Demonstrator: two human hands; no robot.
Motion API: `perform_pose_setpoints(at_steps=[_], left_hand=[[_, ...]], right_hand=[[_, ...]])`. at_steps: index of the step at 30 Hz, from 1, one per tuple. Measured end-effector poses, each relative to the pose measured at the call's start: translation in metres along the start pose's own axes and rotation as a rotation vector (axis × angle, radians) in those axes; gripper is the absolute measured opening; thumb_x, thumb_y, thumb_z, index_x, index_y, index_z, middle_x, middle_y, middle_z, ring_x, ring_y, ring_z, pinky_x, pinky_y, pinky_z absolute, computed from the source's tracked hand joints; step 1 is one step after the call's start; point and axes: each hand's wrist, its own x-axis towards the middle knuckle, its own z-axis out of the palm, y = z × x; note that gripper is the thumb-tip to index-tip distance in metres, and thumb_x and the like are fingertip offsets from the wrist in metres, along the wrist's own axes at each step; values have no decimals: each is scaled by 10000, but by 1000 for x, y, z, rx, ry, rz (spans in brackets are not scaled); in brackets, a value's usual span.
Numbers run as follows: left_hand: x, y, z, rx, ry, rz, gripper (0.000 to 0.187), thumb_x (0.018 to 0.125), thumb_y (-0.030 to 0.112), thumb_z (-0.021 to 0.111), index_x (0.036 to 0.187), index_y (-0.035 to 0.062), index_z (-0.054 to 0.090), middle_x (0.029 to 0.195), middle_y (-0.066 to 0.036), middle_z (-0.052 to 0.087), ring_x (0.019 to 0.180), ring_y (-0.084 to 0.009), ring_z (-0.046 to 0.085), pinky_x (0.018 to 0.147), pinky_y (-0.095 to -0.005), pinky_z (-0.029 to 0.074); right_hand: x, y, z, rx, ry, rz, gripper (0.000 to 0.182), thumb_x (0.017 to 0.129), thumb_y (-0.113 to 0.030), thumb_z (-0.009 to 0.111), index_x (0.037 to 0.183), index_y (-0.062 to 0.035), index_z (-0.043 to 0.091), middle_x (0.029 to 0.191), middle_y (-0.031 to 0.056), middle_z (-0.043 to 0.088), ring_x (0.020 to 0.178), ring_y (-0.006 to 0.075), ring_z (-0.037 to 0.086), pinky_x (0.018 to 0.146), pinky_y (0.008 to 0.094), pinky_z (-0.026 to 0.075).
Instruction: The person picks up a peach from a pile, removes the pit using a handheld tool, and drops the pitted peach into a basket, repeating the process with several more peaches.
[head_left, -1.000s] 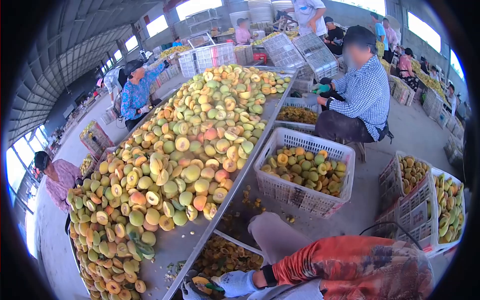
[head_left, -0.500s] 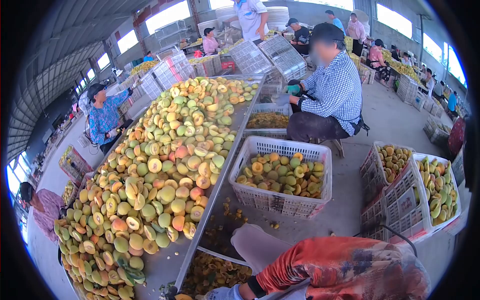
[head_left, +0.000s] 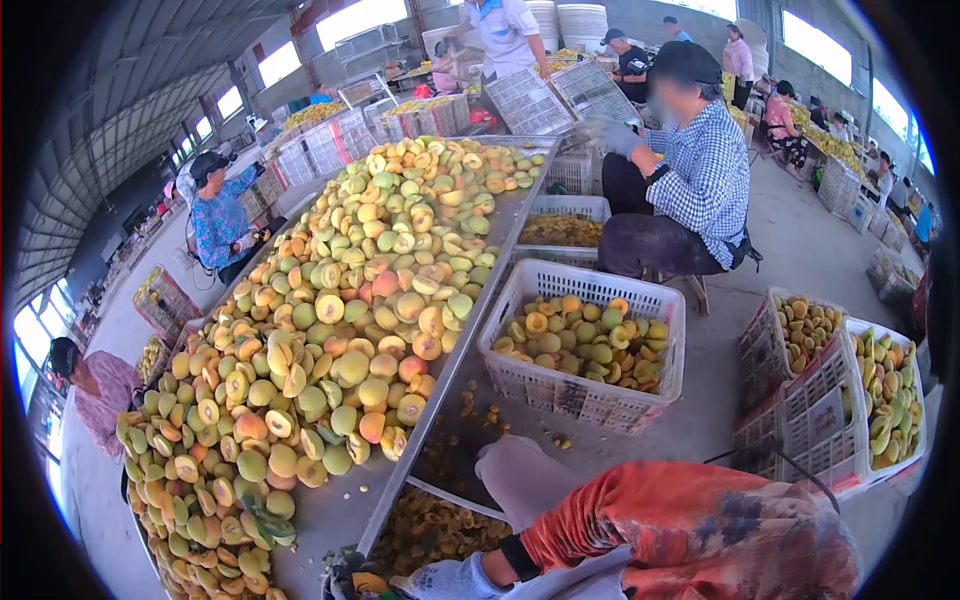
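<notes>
Hands (head_left: 445, 578) (seemingly both) higher in view

A fruit-processing shed (head_left: 130, 75) (see the piled fruit (head_left: 351, 366) and crates (head_left: 560, 392)).

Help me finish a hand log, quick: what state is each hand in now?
Left hand: appears to hold an orange fruit piece; closure unclear.
Right hand: partly out of frame; cannot tell.
</notes>
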Motion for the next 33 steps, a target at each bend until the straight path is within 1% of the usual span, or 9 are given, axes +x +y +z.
perform_pose_setpoints(at_steps=[8, 12, 16, 20, 23, 26, 28, 30, 33], left_hand=[[12, -1, 9, 31, 116, 64, 287, 859, 184, 469, 859, -36, 652, 779, -113, 644, 685, -186, 595, 628, -294, 483], [16, -19, -10, -113, -88, -102, 322, 869, 238, 470, 876, -34, 642, 775, -116, 645, 681, -193, 600, 625, -297, 486], [2, 6, -3, 216, -140, 166, 307, 882, 219, 467, 917, -28, 646, 806, -99, 657, 707, -185, 607, 655, -292, 484], [4, 25, 8, 266, -111, 210, 280, 861, 188, 487, 916, -26, 659, 820, -103, 660, 749, -169, 606, 678, -288, 480], [21, 10, 4, 283, -135, 133, 285, 861, 193, 484, 906, -28, 658, 827, -106, 656, 717, -177, 606, 647, -289, 486], [43, -30, -7, 466, -366, 365, 235, 818, 101, 437, 916, 50, 644, 858, -125, 611, 750, -239, 574, 613, -332, 467], [43, -25, 9, 223, -138, 151, 213, 742, 30, 469, 806, -78, 640, 756, -127, 646, 641, -178, 588, 627, -266, 475], [37, -19, 21, 181, -70, 180, 213, 752, 41, 473, 806, -85, 635, 759, -138, 645, 641, -184, 592, 625, -269, 479], [30, -16, 22, 107, 33, 232, 220, 772, 62, 481, 806, -99, 626, 764, -160, 643, 642, -197, 598, 622, -274, 485]], right_hand=[[7, 12, 10, -342, 164, -185, 260, 757, -164, 558, 960, -4, 541, 683, 100, 596, 617, 275, 590, 611, 370, 469], [-3, -4, -23, -147, -9, -95, 446, 712, -181, 589, 1113, -42, 450, 770, 172, 593, 719, 342, 601, 600, 425, 472], [4, 10, -8, 108, -129, -15, 465, 709, -183, 597, 1123, -29, 450, 820, 192, 595, 741, 365, 594, 636, 424, 475], [20, 37, 48, 564, 163, -303, 268, 829, -175, 492, 1084, -99, 529, 789, 72, 594, 671, 201, 573, 588, 310, 445], [22, 41, 43, 521, 27, -80, 280, 834, -193, 514, 1096, -95, 514, 779, 47, 581, 688, 174, 572, 582, 312, 439], [13, 23, 17, 497, -63, 35, 295, 824, -180, 523, 1106, -91, 509, 789, 53, 581, 676, 170, 574, 556, 314, 436], [14, 21, 16, 458, -69, 32, 303, 816, -169, 528, 1109, -95, 509, 788, 58, 580, 647, 171, 575, 525, 312, 434], [22, 26, 25, 522, 170, -285, 303, 785, -151, 558, 1083, -101, 526, 776, 71, 573, 560, 176, 557, 470, 321, 428], [12, 31, 21, 372, 241, -238, 320, 725, -85, 568, 1043, -90, 549, 738, 78, 574, 536, 185, 536, 477, 321, 428]])
